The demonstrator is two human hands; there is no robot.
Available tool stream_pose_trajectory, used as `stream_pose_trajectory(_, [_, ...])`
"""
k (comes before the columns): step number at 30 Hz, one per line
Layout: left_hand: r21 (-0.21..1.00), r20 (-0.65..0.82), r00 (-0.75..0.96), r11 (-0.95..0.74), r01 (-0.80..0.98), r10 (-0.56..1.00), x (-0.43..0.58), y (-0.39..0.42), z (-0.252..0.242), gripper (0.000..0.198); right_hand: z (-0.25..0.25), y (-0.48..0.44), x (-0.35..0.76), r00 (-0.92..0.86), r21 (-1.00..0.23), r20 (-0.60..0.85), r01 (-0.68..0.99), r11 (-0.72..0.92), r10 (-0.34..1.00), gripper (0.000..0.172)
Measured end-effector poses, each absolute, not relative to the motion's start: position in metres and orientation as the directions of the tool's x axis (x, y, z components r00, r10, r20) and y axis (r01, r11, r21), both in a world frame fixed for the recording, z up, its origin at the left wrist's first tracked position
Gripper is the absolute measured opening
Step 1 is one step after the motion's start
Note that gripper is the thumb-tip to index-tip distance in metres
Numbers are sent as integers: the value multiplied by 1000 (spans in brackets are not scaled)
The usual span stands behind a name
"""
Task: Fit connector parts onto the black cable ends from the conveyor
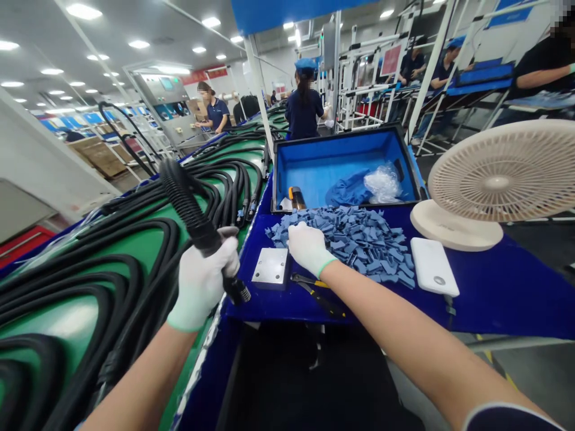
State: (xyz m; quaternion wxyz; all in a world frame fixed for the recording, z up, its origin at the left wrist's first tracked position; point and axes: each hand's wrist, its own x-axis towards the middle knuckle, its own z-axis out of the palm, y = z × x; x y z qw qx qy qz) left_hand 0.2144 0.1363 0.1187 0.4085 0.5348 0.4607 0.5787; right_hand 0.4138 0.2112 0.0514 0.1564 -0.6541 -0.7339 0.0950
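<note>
The green conveyor (126,248) carries rows of curved black hoses (171,239) along the left side. The blue table (516,281) adjoins it on the right. A blue bin (332,152) with a black rim stands at the table's far side. A beige fan (498,179) stands at the right. A pile of blue-grey plastic pieces (363,245) lies in front of the bin.

A black hose end (191,206) is held at a tilt near the table's left edge, ribbed section upward, metal tip downward. The gloved left hand (204,275) is wrapped around it. The gloved right hand (309,245) is at the pile's left part, fingers bent; whether they pinch a piece cannot be determined.

A white device (433,266) lies right of the pile, a metal block (271,267) left of the right hand, and pliers (321,297) just beside the block.
</note>
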Motion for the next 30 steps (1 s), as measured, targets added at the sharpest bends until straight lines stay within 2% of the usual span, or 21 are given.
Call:
stream_pose_trajectory(5, [932, 352, -14, -349, 94, 936, 225, 180, 116, 28, 47, 209, 414, -118, -314, 201, 933, 178, 972, 21])
stream_pose_trajectory(13, [938, 333, -48, -326, 120, 942, 222, 194, 88, 30, 46, 192, 433, -248, -405, 261, 849, 339, 933, 22])
stream_pose_trajectory(16, [938, 328, -74, -314, 149, 942, 223, 194, 84, 32, 46, 190, 428, -328, -517, 304, 731, 444, 894, 25])
stream_pose_trajectory(19, [938, 319, -74, -304, 168, 945, 226, 196, 80, 35, 45, 187, 420, -399, -678, 341, 523, 517, 851, 23])
stream_pose_trajectory(22, [938, 309, -67, -292, 186, 949, 227, 198, 75, 32, 46, 183, 415, -439, -798, 303, 368, 477, 846, 20])
stream_pose_trajectory(24, [936, 304, -72, -284, 207, 950, 227, 198, 74, 31, 48, 182, 414, -455, -850, 241, 328, 413, 857, 19])
stream_pose_trajectory(27, [926, 308, -91, -276, 258, 947, 228, 198, 74, 31, 50, 184, 411, -470, -870, 184, 331, 365, 863, 16])
stream_pose_trajectory(30, [914, 310, -74, -276, 298, 948, 228, 200, 78, 28, 50, 191, 403, -498, -834, 183, 378, 402, 848, 13])
